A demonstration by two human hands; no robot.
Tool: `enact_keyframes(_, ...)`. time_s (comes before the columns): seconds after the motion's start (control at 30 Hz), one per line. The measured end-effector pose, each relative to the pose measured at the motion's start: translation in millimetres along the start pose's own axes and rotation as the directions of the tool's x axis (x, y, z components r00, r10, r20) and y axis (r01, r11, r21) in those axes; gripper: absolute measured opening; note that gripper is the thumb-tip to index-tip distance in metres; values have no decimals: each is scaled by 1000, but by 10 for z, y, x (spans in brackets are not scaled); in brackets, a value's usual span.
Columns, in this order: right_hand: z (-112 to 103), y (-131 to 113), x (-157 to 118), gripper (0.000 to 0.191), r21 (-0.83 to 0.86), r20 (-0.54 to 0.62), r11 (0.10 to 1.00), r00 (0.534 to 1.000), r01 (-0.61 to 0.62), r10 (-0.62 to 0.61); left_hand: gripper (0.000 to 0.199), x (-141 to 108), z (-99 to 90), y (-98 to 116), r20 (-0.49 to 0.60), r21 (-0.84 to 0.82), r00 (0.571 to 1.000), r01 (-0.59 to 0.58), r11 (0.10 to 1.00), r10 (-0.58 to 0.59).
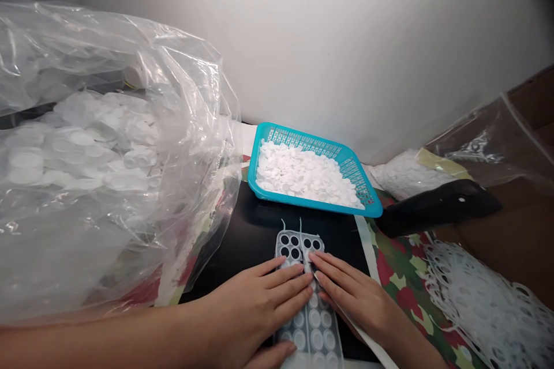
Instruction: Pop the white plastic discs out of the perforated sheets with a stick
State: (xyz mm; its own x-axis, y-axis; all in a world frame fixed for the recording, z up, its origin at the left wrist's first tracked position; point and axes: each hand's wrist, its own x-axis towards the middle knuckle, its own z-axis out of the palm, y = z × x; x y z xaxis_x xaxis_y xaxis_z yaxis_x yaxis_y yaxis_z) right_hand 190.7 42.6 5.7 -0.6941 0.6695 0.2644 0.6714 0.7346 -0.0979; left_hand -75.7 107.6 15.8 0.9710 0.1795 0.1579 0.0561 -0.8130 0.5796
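A translucent tray (pixel 298 351) with rows of round cells lies lengthwise before me. The cells at its far end look dark and vacant; those nearer hold round whitish pieces. My left hand (pixel 264 300) lies across the tray's left and middle, fingers stretched out and tips on the cells. My right hand (pixel 359 294) reaches in from the right, its extended fingertips on the tray close to the left ones. Its thumb is mostly hidden. A white strip (pixel 370 343) runs beneath the right hand towards me; whether the fingers touch it I cannot tell.
Behind the tray stands a turquoise basket (pixel 318 205) of small white discs. A large clear bag (pixel 190 127) of translucent round pieces fills the left. At right lie a black object (pixel 441 206), a bagged white heap (pixel 407 176) and a pile of translucent rings (pixel 489 305).
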Motion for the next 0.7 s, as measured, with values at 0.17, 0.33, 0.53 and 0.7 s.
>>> enact_keyframes(0.17, 12, 19, -21, 33, 55, 3, 998, 1000, -31, 31, 58, -1, -11, -7, 8, 4, 1000, -4, 1000, 4)
enact_keyframes(0.33, 32, -21, 5, 29, -52, -40, 998, 999, -32, 30, 59, -5, 1, 0, 6, 11, 1000, -3, 1000, 3)
enact_keyframes(0.53, 68, -70, 14, 37, -65, -106, 990, 987, -128, 121, 59, 6, -4, 2, 22, 13, 1000, 4, 1000, -4)
enact_keyframes(0.7, 115, -16, 33, 47, -32, -257, 970, 940, -240, 224, 59, 6, -6, 0, 31, 7, 1000, 2, 1000, -2)
